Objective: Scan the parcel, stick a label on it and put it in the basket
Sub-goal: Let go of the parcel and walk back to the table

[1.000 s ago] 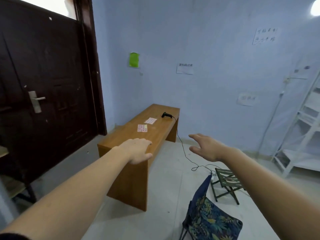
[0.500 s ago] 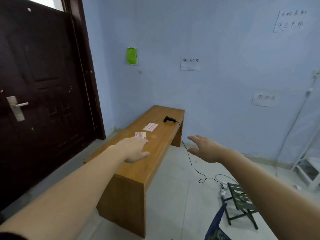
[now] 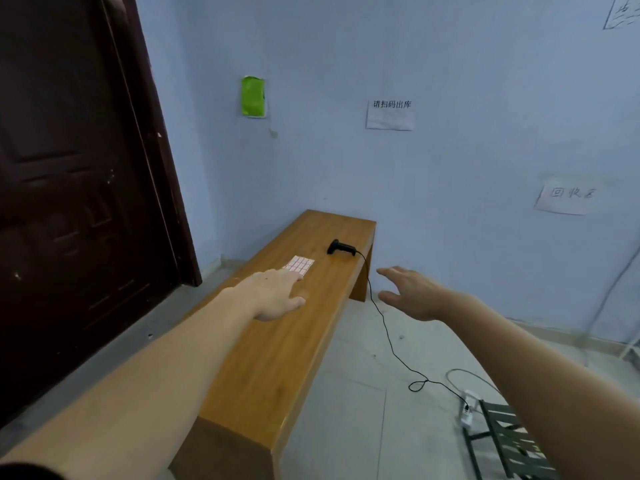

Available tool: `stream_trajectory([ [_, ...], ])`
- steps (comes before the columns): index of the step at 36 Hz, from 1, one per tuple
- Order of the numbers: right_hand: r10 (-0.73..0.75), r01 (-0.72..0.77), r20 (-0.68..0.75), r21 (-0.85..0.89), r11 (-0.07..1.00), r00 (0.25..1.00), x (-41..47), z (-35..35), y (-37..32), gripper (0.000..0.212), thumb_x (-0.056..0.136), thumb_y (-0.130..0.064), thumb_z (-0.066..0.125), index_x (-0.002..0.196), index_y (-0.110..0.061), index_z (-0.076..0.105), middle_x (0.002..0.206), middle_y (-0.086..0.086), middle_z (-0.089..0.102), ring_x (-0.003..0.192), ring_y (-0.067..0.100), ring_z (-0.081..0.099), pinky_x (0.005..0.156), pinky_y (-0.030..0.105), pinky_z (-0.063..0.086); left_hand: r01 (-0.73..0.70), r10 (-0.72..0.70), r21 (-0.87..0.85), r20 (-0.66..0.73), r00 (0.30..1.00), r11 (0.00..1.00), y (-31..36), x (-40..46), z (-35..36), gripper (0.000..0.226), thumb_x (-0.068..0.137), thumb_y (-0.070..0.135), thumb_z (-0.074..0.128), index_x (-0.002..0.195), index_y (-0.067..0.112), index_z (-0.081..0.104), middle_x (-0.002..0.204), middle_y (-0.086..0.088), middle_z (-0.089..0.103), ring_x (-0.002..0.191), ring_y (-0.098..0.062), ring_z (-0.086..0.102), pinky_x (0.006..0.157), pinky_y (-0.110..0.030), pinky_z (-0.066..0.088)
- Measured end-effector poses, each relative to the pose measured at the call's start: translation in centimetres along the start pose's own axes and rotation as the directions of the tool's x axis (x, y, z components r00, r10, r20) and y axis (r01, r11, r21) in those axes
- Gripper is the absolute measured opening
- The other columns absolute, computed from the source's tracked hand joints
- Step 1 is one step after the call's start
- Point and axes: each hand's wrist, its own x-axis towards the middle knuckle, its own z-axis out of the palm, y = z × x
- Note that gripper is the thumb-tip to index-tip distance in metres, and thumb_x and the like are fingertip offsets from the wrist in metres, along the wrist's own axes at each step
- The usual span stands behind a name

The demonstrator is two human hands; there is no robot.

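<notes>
A black handheld scanner (image 3: 341, 248) lies near the far end of the long wooden bench (image 3: 277, 358), its cable trailing off the right edge to the floor. A sheet of red-and-white labels (image 3: 300, 264) lies just left of it. My left hand (image 3: 273, 294) hovers palm down over the bench, fingertips at the near edge of the label sheet, holding nothing. My right hand (image 3: 410, 294) is open in the air beyond the bench's right edge, empty. No parcel or basket is in sight.
A dark wooden door (image 3: 76, 188) stands at the left. The blue wall behind carries paper notices (image 3: 390, 115) and a green sticker (image 3: 254, 96). On the floor at the right lie a power strip (image 3: 467, 408) and a small folding stool (image 3: 509, 441).
I have walked closer to the bench; it now fills the lower middle. My left hand now covers the nearer label sheet. The patterned chair has dropped out of view.
</notes>
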Motion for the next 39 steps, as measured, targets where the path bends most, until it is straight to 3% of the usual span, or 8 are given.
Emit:
stream_trajectory([
  [8, 0.045, -0.046, 0.051, 0.015, 0.999, 0.998, 10.6, -0.1, 3.9, 0.066, 0.104, -0.047, 0.043, 0.162, -0.019, 0.027, 0.162, 0.003, 0.040, 0.142, 0.027, 0.045, 0.113, 0.041, 0.040, 0.008, -0.008, -0.032, 0.001, 1.000, 0.999, -2.8, 12.9, -1.7, 0.069, 0.098, 0.058, 0.049, 0.158, 0.028, 0.034, 0.160, 0.001, 0.045, 0.142, -0.024, 0.047, 0.114, -0.048, 0.039],
  [19, -0.025, 0.026, 0.064, -0.019, 0.999, 0.998, 26.8, -2.8, 12.9, 0.063, 0.106, -0.046, 0.042, 0.161, -0.018, 0.028, 0.163, 0.006, 0.038, 0.145, 0.027, 0.043, 0.113, 0.039, 0.036, 0.034, -0.034, -0.009, 0.003, 0.999, 0.999, -3.4, 30.9, -1.6, 0.070, 0.099, 0.061, 0.047, 0.159, 0.028, 0.034, 0.165, 0.000, 0.041, 0.144, -0.026, 0.047, 0.116, -0.049, 0.041],
  [30, -0.168, 0.177, 0.167, -0.035, 0.984, 0.972, 44.8, -1.9, 22.2, 0.069, 0.103, -0.049, 0.045, 0.162, -0.019, 0.026, 0.163, 0.007, 0.038, 0.146, 0.030, 0.041, 0.117, 0.049, 0.038, 0.192, -0.193, -0.025, -0.013, 0.981, 0.981, -2.8, 44.2, 0.1, 0.070, 0.098, 0.064, 0.046, 0.157, 0.028, 0.036, 0.164, -0.001, 0.042, 0.143, -0.024, 0.049, 0.115, -0.046, 0.042],
  [39, -0.299, 0.322, 0.266, -0.046, 0.946, 0.916, 57.7, 0.4, 25.2, 0.068, 0.104, -0.052, 0.045, 0.162, -0.023, 0.024, 0.163, 0.006, 0.037, 0.143, 0.028, 0.045, 0.112, 0.040, 0.041, 0.352, -0.351, -0.055, 0.034, 0.936, 0.934, -5.4, 51.5, 1.4, 0.069, 0.101, 0.060, 0.045, 0.159, 0.025, 0.034, 0.164, -0.001, 0.041, 0.144, -0.024, 0.046, 0.117, -0.046, 0.038],
])
